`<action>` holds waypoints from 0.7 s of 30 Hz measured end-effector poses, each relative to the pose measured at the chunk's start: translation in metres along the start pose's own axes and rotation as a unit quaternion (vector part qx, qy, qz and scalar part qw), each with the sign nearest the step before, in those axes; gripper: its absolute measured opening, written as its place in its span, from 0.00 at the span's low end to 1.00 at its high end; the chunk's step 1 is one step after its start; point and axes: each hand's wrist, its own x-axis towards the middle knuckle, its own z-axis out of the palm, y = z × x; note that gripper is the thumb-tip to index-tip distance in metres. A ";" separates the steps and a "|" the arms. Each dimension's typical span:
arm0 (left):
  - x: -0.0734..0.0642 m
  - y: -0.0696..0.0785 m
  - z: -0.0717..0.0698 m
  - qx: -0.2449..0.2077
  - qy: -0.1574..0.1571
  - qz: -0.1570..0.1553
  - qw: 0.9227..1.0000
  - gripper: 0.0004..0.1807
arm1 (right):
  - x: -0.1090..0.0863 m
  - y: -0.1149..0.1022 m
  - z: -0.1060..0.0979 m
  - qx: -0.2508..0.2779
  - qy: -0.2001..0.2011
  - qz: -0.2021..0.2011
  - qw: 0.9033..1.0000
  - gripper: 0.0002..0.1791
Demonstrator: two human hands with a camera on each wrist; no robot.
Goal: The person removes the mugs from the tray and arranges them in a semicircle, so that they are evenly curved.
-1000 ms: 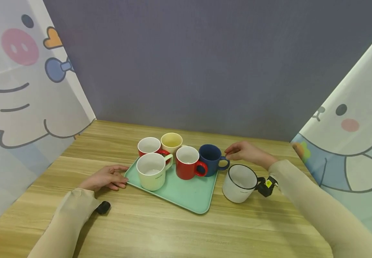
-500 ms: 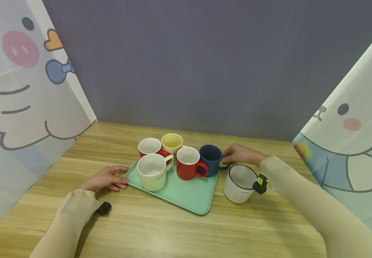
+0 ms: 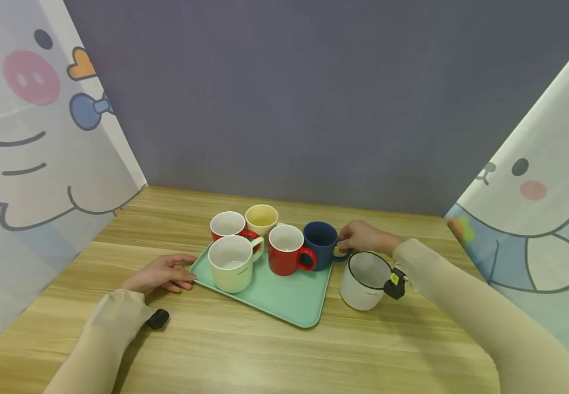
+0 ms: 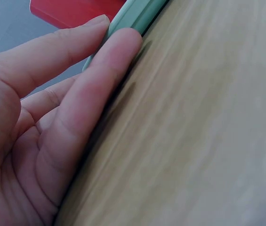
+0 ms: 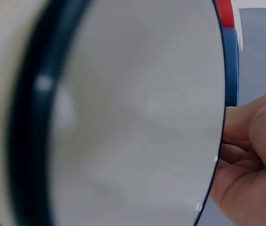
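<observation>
In the head view my right hand holds the handle of a blue mug at the right side of the mint-green tray. A white mug with a black rim stands on the table beside the tray, below that hand. In the right wrist view this white mug fills most of the frame and hides my right fingertips. My left hand is at the tray's left corner. The left wrist view shows my left hand pinching the tray's rim.
On the tray stand a red mug, a cream ribbed mug, a yellow mug and another red mug with a white inside. A grey panel rises behind the wooden table, with printed cloths at both sides.
My right hand has moved left and closed on the blue mug's handle; it was just beside the handle a second ago. My left hand and the mugs have stayed in place.
</observation>
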 end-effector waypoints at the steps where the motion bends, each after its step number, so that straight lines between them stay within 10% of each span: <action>1: 0.000 0.000 0.000 -0.001 0.000 -0.001 1.000 0.40 | 0.000 0.000 -0.001 0.000 0.002 0.002 1.000 0.09; 21: 0.002 -0.002 -0.003 0.003 -0.003 -0.003 1.000 0.40 | -0.034 0.006 -0.041 0.087 0.081 0.040 0.992 0.11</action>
